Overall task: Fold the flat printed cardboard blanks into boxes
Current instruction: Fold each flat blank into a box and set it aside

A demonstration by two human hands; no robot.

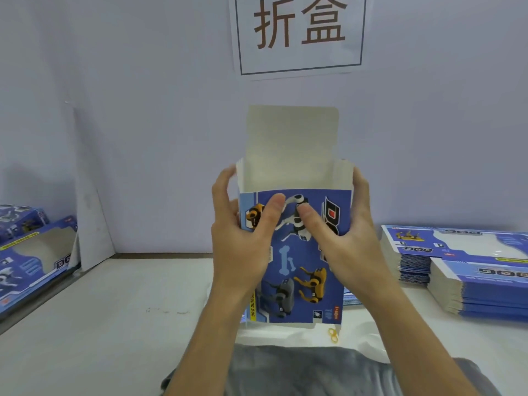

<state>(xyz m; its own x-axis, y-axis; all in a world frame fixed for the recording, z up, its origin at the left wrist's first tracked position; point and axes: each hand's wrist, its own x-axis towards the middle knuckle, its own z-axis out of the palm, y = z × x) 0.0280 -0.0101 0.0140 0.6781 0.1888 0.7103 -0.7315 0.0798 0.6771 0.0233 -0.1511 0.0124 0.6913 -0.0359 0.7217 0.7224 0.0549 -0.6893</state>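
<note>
Above the bench's [128,310] near edge, our left hand [240,232] and right hand [340,235] clamp the half-erected dog box [297,270]; squeezing unevenly could crease its panels.

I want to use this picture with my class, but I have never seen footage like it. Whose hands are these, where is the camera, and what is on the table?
There is no machine here. A person wears the camera on the head, so it looks down at their own hands. The left hand and right hand hold a half-formed blue printed box upright, thumbs on its front, its top flap still standing open. On the white table, stacks of flat blanks lie on the right and finished boxes on the left. A paper sign hangs on the wall.
</note>
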